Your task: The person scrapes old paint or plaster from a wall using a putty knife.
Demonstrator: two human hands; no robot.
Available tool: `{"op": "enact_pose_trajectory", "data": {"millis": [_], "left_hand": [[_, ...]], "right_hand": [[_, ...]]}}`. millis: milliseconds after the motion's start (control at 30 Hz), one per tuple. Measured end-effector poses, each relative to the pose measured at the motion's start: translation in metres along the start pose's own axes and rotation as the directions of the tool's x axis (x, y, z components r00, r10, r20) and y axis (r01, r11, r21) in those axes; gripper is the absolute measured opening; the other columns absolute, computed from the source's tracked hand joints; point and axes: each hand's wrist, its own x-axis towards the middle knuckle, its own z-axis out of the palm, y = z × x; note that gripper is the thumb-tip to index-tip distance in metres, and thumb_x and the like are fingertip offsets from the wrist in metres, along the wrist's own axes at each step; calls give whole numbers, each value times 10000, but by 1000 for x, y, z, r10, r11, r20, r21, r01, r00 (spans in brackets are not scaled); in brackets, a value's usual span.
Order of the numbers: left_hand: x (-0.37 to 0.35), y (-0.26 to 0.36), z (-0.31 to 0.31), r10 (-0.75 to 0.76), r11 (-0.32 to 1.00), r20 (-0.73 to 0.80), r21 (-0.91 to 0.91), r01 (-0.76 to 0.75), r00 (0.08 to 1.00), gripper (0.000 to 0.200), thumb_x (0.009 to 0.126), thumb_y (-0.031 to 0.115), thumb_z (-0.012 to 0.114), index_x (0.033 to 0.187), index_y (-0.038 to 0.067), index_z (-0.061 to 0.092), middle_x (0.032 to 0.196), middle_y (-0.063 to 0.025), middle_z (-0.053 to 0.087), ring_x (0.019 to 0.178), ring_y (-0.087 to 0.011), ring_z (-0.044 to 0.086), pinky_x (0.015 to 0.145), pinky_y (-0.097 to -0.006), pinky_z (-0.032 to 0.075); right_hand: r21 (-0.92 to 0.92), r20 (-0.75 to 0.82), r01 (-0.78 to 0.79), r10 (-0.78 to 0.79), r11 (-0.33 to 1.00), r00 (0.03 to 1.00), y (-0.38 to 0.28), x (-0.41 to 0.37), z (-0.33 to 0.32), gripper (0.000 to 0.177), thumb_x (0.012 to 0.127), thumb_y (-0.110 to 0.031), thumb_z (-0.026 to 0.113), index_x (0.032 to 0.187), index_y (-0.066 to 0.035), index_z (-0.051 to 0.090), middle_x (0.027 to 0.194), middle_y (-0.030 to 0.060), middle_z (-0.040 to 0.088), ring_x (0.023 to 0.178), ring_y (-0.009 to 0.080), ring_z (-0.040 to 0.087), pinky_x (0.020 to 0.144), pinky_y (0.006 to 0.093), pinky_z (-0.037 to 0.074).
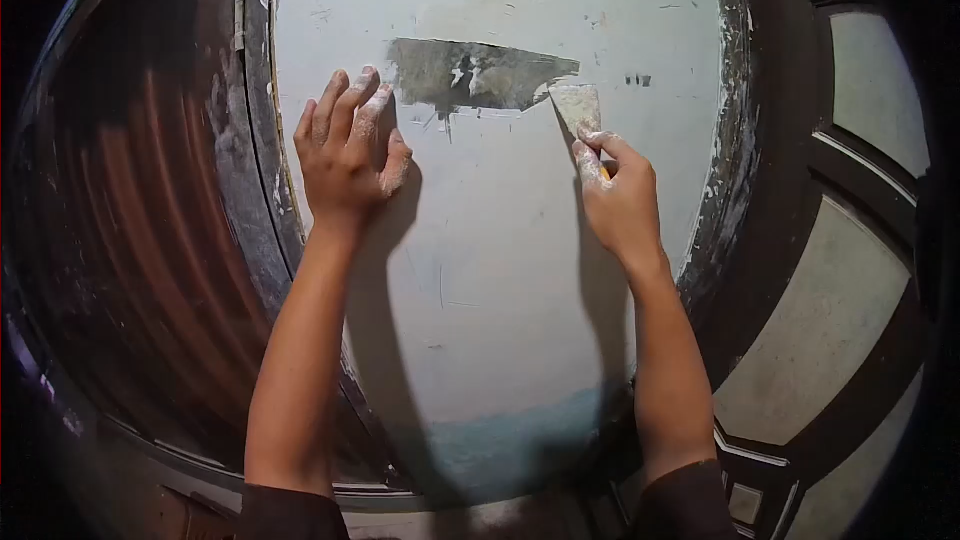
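Note:
A pale painted wall panel (500, 240) fills the middle of the view, with a bare dark grey patch (510, 80) across its upper part. Small white flecks of paint remain inside that patch. My right hand (618, 185) grips a putty knife (577, 108), whose whitish blade touches the wall at the patch's right end. A bit of yellow handle shows between the fingers. To the left of the patch, my left hand (348, 145) rests against the panel with fingers spread, holding nothing. White dust coats the fingertips of both hands.
A dark frame with flaking white paint (735, 90) borders the panel on the right. At the left stands a dark frame (250, 110) beside a reddish-brown ribbed surface (150, 210). Dark woodwork with pale inset panels (825, 310) is at the far right. Bluish paint (520, 435) shows low on the wall.

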Motion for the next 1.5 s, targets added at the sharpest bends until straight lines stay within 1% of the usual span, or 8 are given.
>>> {"op": "enact_pose_trajectory", "data": {"millis": [767,833,867,900,967,1000,1400,1500], "left_hand": [[1,3,-5,1,1000,25,-9,-1,1000,485,819,193,707,1303,166,705,1455,-26,638,1438,-282,520,1182,-458,335],[0,3,-5,1,1000,19,-12,-1,1000,479,822,193,706,1301,166,707,1453,-25,639,1438,-280,521,1182,-458,336],[0,3,-5,1,1000,11,-16,-1,1000,474,824,193,706,1298,165,709,1452,-24,641,1437,-279,521,1181,-457,337],[0,2,-5,-1,1000,11,-10,1,1000,474,824,193,706,1298,165,709,1452,-24,641,1437,-279,521,1181,-457,337],[0,2,-5,6,1000,13,-28,-6,1000,469,826,195,706,1293,164,710,1454,-23,640,1438,-278,520,1184,-456,334],[0,1,-4,5,1000,15,-23,-5,1000,467,824,196,707,1290,164,709,1454,-21,639,1440,-278,517,1176,-456,343],[1,3,-5,-5,1000,3,-28,5,1000,456,798,172,711,1254,145,719,1429,-38,652,1407,-304,547,1147,-458,376],[1,4,-4,-5,1000,-5,-23,5,1000,454,798,169,712,1251,148,721,1431,-36,652,1408,-300,548,1150,-453,373]], "right_hand": [[11,42,-29,29,1000,999,-9,4,5,230,1004,-97,645,1159,56,720,973,250,756,843,312,727,809,385,547],[-14,17,2,-2,1000,1000,-5,-5,1,226,1005,-96,647,1154,58,718,951,239,751,816,290,715,786,383,540],[-38,-5,96,-96,995,995,12,-4,3,262,1022,-109,671,1232,42,716,814,35,666,648,67,508,581,268,429],[-35,-1,100,-100,994,995,12,-2,4,262,1022,-109,671,1232,42,716,814,35,666,648,67,508,581,268,429],[-11,26,42,-42,999,999,12,2,5,286,1023,-109,670,1265,39,710,849,42,690,653,68,512,592,266,439],[-30,54,-71,72,997,996,-7,2,2,249,1004,-97,658,1187,66,702,979,225,755,857,245,719,822,361,546],[49,-32,155,-153,987,988,8,1,8,238,1013,-101,647,1164,75,704,1015,257,759,886,261,745,817,363,552],[-53,87,-26,30,998,996,-7,5,0,246,1012,-100,653,1180,72,705,1050,262,762,896,266,745,836,357,555]]}}
